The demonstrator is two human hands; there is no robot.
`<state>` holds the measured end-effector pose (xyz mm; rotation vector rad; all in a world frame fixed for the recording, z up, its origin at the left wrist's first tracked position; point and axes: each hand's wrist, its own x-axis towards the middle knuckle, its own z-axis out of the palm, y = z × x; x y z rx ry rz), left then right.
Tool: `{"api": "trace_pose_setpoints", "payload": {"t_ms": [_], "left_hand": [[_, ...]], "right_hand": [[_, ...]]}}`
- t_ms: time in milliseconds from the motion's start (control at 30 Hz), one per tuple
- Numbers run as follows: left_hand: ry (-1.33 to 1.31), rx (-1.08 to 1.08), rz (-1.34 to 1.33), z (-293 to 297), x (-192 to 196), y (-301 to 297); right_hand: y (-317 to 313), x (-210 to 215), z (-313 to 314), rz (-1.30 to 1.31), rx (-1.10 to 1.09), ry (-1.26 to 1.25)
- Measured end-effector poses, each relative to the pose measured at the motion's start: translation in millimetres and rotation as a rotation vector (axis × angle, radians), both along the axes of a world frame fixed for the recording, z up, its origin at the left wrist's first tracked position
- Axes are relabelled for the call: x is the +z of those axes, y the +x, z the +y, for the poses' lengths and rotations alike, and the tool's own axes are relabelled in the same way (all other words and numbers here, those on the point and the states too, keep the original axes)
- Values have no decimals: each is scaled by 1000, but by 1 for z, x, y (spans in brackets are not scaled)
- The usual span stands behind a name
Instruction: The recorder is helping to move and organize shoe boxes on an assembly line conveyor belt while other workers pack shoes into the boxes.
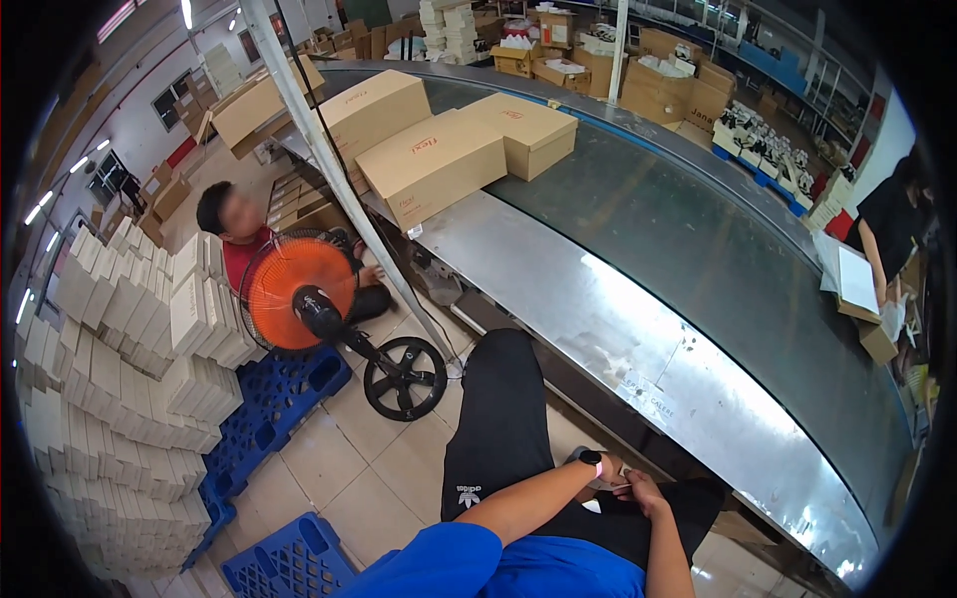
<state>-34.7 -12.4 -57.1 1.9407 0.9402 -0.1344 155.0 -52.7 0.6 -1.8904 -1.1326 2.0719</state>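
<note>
My left hand (612, 468), with a dark watch (591, 458) on its wrist, is held over my lap against my right hand (645, 492). The fingers of both are closed and meet at the tips. Whatever is pinched between them is too small to make out. A small white patch (592, 506) shows just below the hands, against my black trousers (498, 399). Close beside the watch is a greyish rounded thing (576, 453), partly hidden by my wrist.
A metal-edged conveyor (598, 299) runs along my right, carrying brown cardboard boxes (434, 164). An orange floor fan (301, 291) stands ahead-left, near a seated person in red. Stacked pale boxes (130, 369) and blue pallets (289, 558) lie left. Another person handles a box (855, 279) far right.
</note>
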Motion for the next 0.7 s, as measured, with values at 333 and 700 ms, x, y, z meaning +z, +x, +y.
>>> {"api": "trace_pose_setpoints", "payload": {"t_ms": [333, 700], "left_hand": [[-27, -21, 50, 6, -3, 6], [-69, 11, 76, 4, -5, -1]], "right_hand": [[1, -1, -2, 20, 31, 27], [-3, -7, -1, -23, 92, 26]]}}
